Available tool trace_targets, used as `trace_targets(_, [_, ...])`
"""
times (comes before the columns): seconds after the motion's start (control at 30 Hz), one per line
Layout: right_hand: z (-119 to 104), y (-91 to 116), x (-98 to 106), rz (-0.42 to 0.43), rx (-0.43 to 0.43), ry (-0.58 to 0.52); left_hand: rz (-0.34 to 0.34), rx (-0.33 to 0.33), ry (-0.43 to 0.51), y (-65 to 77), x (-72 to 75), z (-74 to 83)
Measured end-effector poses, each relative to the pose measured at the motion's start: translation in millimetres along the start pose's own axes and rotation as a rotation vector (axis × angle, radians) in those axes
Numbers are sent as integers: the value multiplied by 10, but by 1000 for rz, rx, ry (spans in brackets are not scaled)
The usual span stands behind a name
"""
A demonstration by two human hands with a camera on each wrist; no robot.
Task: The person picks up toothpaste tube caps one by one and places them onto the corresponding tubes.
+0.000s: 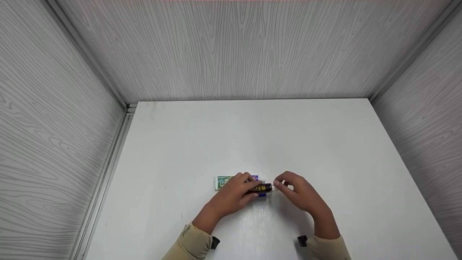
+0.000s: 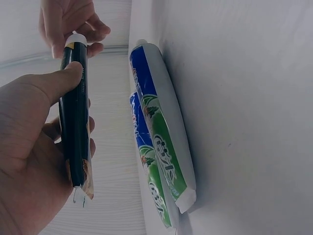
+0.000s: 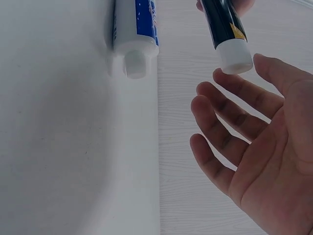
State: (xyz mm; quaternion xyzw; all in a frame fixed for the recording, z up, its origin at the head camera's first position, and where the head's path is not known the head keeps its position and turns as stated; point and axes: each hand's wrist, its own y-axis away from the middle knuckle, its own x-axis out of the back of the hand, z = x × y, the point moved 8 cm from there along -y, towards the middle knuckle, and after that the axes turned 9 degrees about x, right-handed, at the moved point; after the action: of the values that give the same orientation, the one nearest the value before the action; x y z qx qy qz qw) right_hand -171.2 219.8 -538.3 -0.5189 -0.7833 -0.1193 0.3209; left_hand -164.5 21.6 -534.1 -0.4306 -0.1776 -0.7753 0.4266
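Observation:
A dark tube [image 2: 73,112] with a white cap [image 3: 234,56], shaped like a toothpaste tube, is gripped in my left hand [image 1: 234,193]. In the left wrist view my thumb lies along its front and my fingers wrap behind. My right hand [image 1: 301,191] is at the cap end, its thumb and index fingertips right at the cap's edges; I cannot tell whether they pinch it. The other right fingers are spread and bent. Two blue, green and white toothpaste tubes [image 2: 164,122] lie side by side beneath my left hand, partly hidden by it in the head view.
The tubes lie on a white tabletop [image 1: 162,144]. Grey wood-grain panels stand around it, one at the back [image 1: 231,50], one at the left [image 1: 54,144] and one at the right [image 1: 426,126]. Metal framing [image 1: 104,180] runs along the left edge.

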Motion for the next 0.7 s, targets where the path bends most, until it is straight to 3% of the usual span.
trace_targets(0.13, [-18,2,19,26,17,-15,0,4,1,4,0,-5])
trace_targets(0.4, [-138,-8,31,46,143,-55,-5,13,9,15,8,-12])
trace_targets(0.7, [-197,-19,21,33,186,-98,-6,13,9,30,25,-6])
